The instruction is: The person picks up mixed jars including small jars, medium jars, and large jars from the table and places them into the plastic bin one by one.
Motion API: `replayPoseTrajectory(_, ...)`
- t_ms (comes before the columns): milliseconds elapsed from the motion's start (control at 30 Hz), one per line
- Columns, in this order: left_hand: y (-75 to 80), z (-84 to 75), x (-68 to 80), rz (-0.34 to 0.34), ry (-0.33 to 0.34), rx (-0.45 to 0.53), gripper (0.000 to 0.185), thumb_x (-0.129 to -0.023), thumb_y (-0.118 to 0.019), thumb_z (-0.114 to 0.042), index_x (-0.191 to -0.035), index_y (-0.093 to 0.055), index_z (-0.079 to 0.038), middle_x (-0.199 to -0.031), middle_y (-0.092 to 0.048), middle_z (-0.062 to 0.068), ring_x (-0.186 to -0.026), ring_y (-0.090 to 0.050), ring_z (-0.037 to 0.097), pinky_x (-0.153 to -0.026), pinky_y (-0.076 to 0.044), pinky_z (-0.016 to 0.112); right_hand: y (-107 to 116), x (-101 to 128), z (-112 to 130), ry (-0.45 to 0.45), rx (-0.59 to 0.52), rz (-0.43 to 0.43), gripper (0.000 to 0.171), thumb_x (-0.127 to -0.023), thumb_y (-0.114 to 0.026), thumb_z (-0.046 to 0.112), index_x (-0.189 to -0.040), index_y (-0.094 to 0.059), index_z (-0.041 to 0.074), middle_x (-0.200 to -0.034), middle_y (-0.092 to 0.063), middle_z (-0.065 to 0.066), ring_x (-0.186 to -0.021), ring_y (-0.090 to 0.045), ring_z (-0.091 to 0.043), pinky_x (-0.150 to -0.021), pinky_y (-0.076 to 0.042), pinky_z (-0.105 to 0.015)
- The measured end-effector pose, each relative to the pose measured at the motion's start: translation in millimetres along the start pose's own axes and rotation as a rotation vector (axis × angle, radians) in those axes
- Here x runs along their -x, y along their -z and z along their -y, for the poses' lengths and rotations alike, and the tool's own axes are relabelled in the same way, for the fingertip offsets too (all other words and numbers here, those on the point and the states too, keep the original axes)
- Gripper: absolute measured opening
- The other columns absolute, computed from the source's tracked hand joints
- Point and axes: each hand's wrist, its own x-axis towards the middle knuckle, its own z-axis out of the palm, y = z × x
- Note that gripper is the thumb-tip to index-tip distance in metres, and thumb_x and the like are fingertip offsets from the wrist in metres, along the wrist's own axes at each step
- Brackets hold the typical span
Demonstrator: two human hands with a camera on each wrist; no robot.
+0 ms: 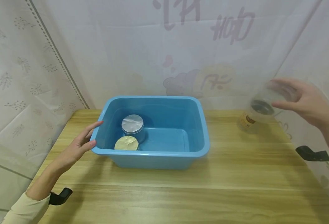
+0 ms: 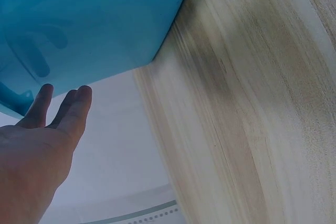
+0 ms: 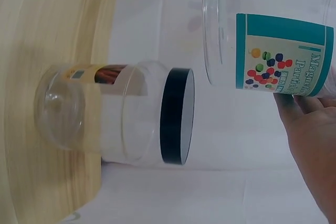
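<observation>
My left hand [image 1: 73,152] rests at the left rim of a blue plastic tub [image 1: 153,160], fingers fairly straight and fingertips right at the edge. In the left wrist view, the fingers [image 2: 73,116] lie against the outside of the tub. My right hand [image 1: 310,104] holds a clear plastic jar [image 3: 283,51] with a teal label picturing coloured balls. The held jar is blurred in the head view. Below it, a second clear jar [image 3: 113,114] with a black lid [image 3: 177,116] stands on the table, with a brownish label on its side.
Inside the tub, towards its left, stand a container with a silver lid [image 1: 132,123] and one with a gold lid [image 1: 126,143]. The wooden table [image 1: 181,199] is bounded by a white printed curtain [image 1: 142,56] behind and at the sides.
</observation>
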Motion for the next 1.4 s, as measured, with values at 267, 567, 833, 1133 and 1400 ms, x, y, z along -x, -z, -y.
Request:
replayPoseTrajectory(267,-0.2,0.0,-0.2,-0.001,0.002,0.001,0.062,-0.108,-0.042,-0.009,-0.163,-0.022,-0.028,-0.164,-0.020,0.018,-0.138,-0.032,0.049,-0.096,-0.035,0.062,-13.4,-12.3,4.8,-0.015,0.026,0.018,0.077,-0.080,-0.060,-0.034,-0.150,-0.038,-0.010,-0.149,-0.049,-0.013,-0.139,-0.041,-0.015,-0.105,-0.034,-0.018)
replayPoseTrajectory(567,0.0,-0.6,-0.3,0.003,0.003,-0.001,0.062,-0.108,-0.042,-0.009,-0.163,-0.022,-0.028,-0.163,-0.021,0.018,-0.138,-0.033,0.048,-0.096,-0.036,0.060,-22.0,-20.5,8.3,-0.079,0.184,-0.007,0.078,-0.083,-0.066,-0.026,-0.152,-0.042,-0.001,-0.151,-0.047,-0.007,-0.139,-0.041,-0.012,-0.104,-0.033,-0.017)
replayPoseTrajectory(833,0.0,0.1,-0.2,0.002,-0.004,-0.004,0.062,-0.108,-0.041,-0.009,-0.163,-0.021,-0.027,-0.163,-0.020,0.020,-0.137,-0.033,0.050,-0.096,-0.038,0.058,-31.3,-33.6,10.7,-0.045,0.114,0.020,0.077,-0.081,-0.066,-0.028,-0.150,-0.044,-0.003,-0.147,-0.052,-0.007,-0.135,-0.045,-0.011,-0.105,-0.034,-0.017)
replayPoseTrajectory(1133,-0.6,2.4,0.5,-0.001,-0.007,0.006,0.062,-0.108,-0.041,-0.009,-0.163,-0.021,-0.027,-0.164,-0.020,0.020,-0.137,-0.032,0.051,-0.096,-0.036,0.063,-40.6,-46.8,15.2,-0.035,0.109,0.064,0.077,-0.083,-0.065,-0.027,-0.152,-0.042,-0.001,-0.150,-0.048,-0.008,-0.137,-0.043,-0.012,-0.104,-0.035,-0.018)
replayPoseTrajectory(1400,1.3,4.1,0.3,0.000,-0.008,0.008,0.061,-0.108,-0.042,-0.008,-0.163,-0.022,-0.027,-0.163,-0.021,0.020,-0.136,-0.041,0.026,-0.095,-0.043,0.031,-51.3,-57.9,24.3,-0.055,0.178,0.050,0.077,-0.084,-0.069,-0.022,-0.152,-0.044,0.003,-0.148,-0.049,-0.006,-0.137,-0.042,-0.012,-0.102,-0.036,-0.016)
